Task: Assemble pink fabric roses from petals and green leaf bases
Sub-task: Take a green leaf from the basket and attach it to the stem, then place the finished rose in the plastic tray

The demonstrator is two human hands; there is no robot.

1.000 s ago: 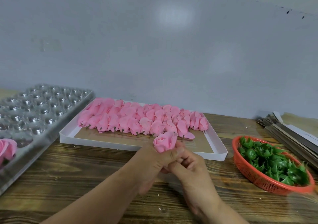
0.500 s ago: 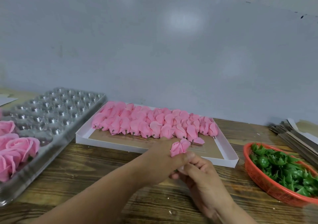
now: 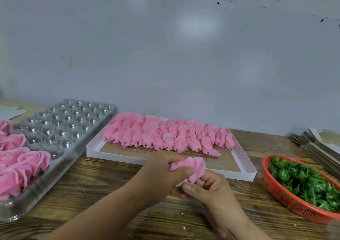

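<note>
Held above the wooden tabletop [image 3: 110,184], just in front of the white cardboard tray [image 3: 95,152]: one pink fabric rose [image 3: 191,167], pinched from both sides. Left hand [image 3: 165,173] curled round the bloom, thumb pressed into the petals; right hand [image 3: 206,188] closed beneath, thumb and fingers nipping the green leaf base [image 3: 188,181], only a sliver of it visible. Bloom tilted up and to the right, long axis running from the base at lower left, near the right thumb, to the open petal edge at upper right.

Likely very light, soft and easily crushed; petals creasing under the left thumb suggest no stiffness worth trusting. Best taken at the base, probably the one firm part, with the bloom only lightly cupped. Looks like the base-seating step, not yet clearly finished.

Behind, rows of pink petal buds [image 3: 165,136] in the white tray, short stems pointing toward the camera. To the right, an orange basket [image 3: 276,190] heaped with green leaf bases [image 3: 303,180]. To the left, a clear plastic blister tray [image 3: 73,125] with finished roses [image 3: 33,160] at its near end.
</note>
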